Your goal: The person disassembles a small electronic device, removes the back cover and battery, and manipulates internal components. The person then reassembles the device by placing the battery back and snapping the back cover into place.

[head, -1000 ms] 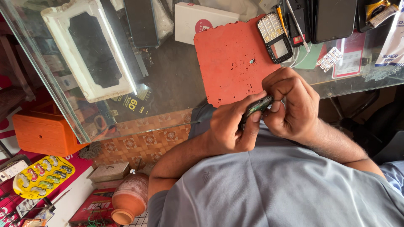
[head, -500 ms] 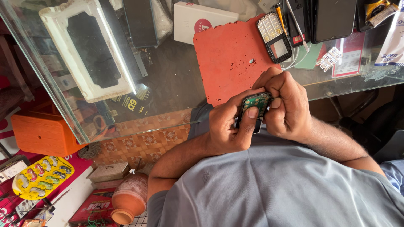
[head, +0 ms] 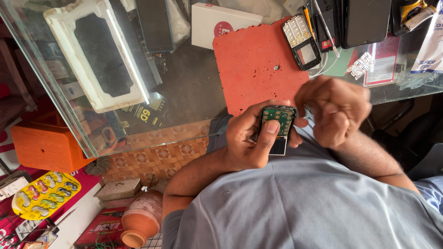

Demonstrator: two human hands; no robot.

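My left hand (head: pixel 251 138) grips a small phone's green circuit board (head: pixel 277 121) with a little screen at its lower end, my thumb pressed across the board. It is held over my lap, just below the edge of a red work mat (head: pixel 258 64). To the right of the board, my right hand (head: pixel 334 108) is curled into a blurred fist, apart from the board, and nothing shows in it. A keypad phone front (head: pixel 301 41) lies at the mat's far right corner.
The glass counter (head: pixel 194 92) carries a white box (head: pixel 221 20), a white foam tray (head: pixel 97 55), dark phones (head: pixel 364 20) and tools. Below it on the left are an orange box (head: pixel 44 145), a clay pot (head: pixel 140 219) and a yellow blister pack (head: pixel 44 193).
Both hands were together on the phone part. My left hand has turned the board face up, and my right hand has let go and pulled off to the right.
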